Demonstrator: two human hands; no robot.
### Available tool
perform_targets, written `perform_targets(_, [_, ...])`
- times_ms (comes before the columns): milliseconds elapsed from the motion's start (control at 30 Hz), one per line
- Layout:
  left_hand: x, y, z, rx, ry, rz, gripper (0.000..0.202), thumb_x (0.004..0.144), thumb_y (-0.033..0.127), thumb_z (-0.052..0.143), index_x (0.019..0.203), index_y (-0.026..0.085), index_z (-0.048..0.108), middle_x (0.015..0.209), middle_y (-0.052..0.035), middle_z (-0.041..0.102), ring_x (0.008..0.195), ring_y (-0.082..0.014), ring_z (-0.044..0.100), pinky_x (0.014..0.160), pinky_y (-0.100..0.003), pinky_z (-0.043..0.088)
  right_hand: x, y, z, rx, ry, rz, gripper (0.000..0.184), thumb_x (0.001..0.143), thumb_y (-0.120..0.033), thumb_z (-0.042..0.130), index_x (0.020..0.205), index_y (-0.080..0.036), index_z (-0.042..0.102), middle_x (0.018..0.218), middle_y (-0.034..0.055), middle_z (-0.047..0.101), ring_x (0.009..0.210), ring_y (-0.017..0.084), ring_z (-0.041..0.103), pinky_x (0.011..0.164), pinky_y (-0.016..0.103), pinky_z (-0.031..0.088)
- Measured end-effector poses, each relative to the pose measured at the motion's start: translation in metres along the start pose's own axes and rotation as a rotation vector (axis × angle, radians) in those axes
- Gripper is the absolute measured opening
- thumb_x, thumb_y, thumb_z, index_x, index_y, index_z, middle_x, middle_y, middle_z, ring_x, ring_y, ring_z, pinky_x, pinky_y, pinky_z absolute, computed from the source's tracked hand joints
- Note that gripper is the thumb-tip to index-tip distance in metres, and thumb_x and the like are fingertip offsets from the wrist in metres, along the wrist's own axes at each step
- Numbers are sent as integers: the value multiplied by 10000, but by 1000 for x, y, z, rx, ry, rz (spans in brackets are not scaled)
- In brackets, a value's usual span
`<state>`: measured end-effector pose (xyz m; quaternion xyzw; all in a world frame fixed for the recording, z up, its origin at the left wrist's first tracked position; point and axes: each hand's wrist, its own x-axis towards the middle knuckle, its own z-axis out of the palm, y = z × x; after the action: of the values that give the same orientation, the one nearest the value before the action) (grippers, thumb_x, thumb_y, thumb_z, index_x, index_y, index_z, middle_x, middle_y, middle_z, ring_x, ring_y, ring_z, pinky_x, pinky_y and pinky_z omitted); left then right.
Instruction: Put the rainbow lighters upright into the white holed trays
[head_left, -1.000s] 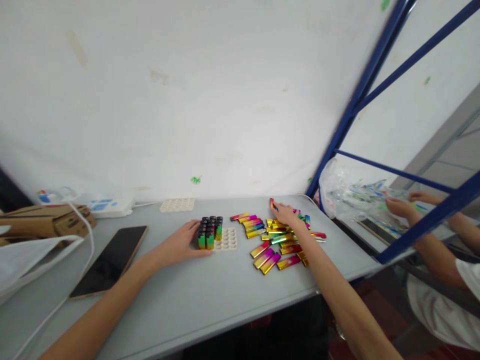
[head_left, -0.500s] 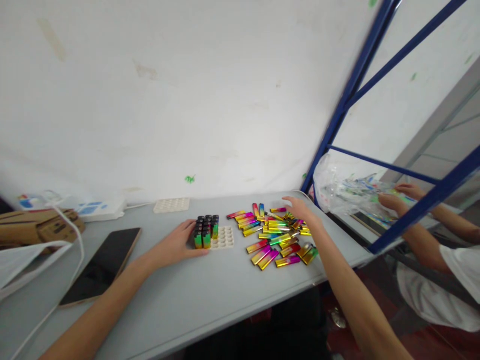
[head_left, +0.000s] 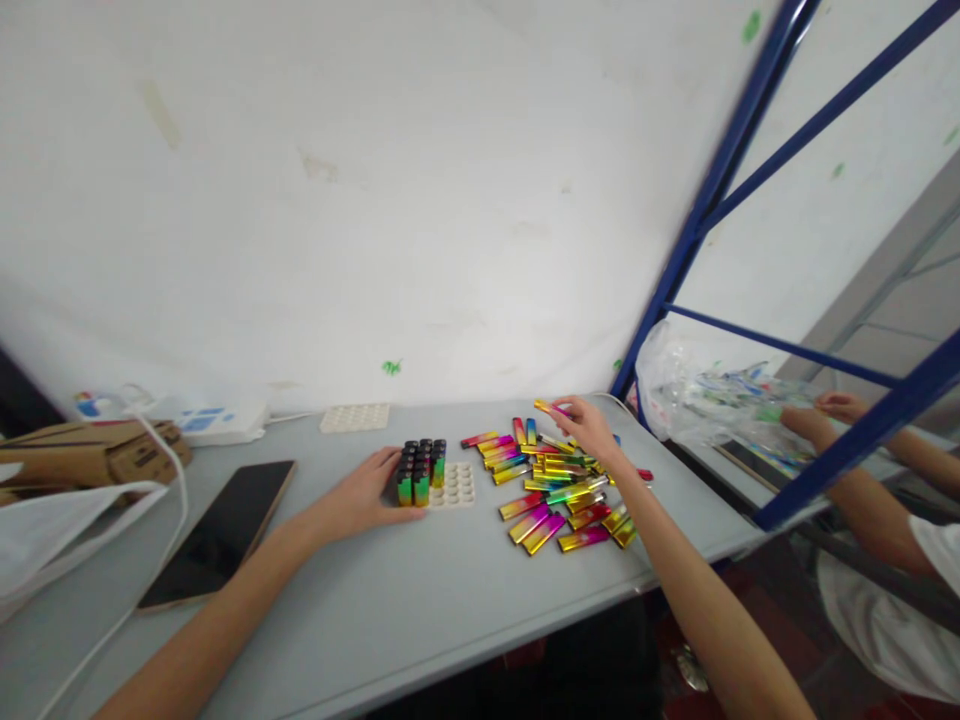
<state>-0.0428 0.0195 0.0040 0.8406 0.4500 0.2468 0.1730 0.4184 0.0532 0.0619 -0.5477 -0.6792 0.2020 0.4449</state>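
My left hand [head_left: 367,494] is curled round the left side of a white tray [head_left: 459,490] with round holes, its thumb along the front edge and fingers behind. Black-topped lighters [head_left: 422,480] with green, yellow and blue bodies stand upright in the tray's left part, while holes show at its right. Over the back of a loose pile of shiny multicoloured lighters [head_left: 559,492], my right hand [head_left: 589,425] pinches one yellow and pink lighter [head_left: 550,407] between thumb and fingers, raised above the table. My right wrist and forearm cover part of the pile.
A second white holed tray [head_left: 355,418] lies by the wall. At left are a phone [head_left: 219,535], a cardboard box [head_left: 97,455], a white cable and a power strip. A blue metal frame [head_left: 682,250] rises at right, with another person's hands [head_left: 825,415] beyond it.
My right hand has lifted a yellow and pink lighter from the back of the pile and moved slightly left. My left hand stays at the tray. The view has shifted slightly.
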Motion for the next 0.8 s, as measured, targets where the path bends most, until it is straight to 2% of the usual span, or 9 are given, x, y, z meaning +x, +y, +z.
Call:
perform_targets(67, [0,1,0,9,1,-6,888,779,734,930,1477,236,701,1571,-204,711,1461,-485,692,1291,-603,556,-1,-17,21,212,29,-15,658,865,-825,796,1109,-214,777,656,-35,640,621,193,588,621,316,488])
perform_targets(167, [0,1,0,16,2,13,865,768,724,942,1473,281,708,1530,-169,740,1436,-460,711,1282,-570,572,1,-45,55,461,-5,57,698,786,-904,818,919,-223,736,659,-33,603,618,168,551,617,308,480])
perform_targets(267, [0,1,1,13,4,22,847,766,714,947,1468,303,712,1519,-154,750,1418,-448,719,1272,-559,582,3,-70,85,587,-67,87,757,791,-985,750,809,-235,644,717,-11,622,657,163,584,632,296,507])
perform_targets(333, [0,2,1,8,-4,14,854,770,728,942,1466,290,712,1519,-162,746,1418,-450,719,1274,-562,579,0,-81,101,627,-165,46,752,846,-988,703,846,-241,624,759,1,658,700,175,637,689,313,561])
perform_targets(433, [-1,6,0,3,-22,-4,899,768,756,940,1481,262,703,1550,-188,727,1461,-472,687,1303,-591,545,-11,-87,121,652,-310,21,709,910,-967,658,944,-262,594,702,-36,612,633,166,602,648,311,554])
perform_targets(500, [-1,8,-1,-3,-32,-13,926,770,759,943,1499,245,694,1580,-204,709,1498,-481,658,1326,-603,515,-21,-86,131,636,-340,77,699,902,-972,660,919,-286,525,628,-95,462,523,134,442,518,268,425])
perform_targets(567, [-1,11,-2,-13,-40,-14,936,780,746,945,1515,230,684,1595,-210,697,1521,-473,641,1340,-598,496,-30,-82,137,579,-330,126,708,892,-977,663,864,-298,465,620,-111,369,502,121,325,465,255,301])
perform_targets(700, [-1,16,-4,-17,-52,-11,929,791,712,957,1520,207,680,1587,-210,695,1517,-459,637,1348,-583,481,-42,-80,141,380,-243,33,697,942,-932,627,742,-285,458,631,-60,412,589,148,381,518,284,296])
perform_targets(800, [-1,18,-5,-27,-53,-2,906,800,707,958,1515,220,689,1558,-190,714,1484,-453,658,1339,-579,491,-47,-81,145,287,-232,-35,665,1014,-825,579,664,-282,423,622,-44,402,631,159,395,581,307,304])
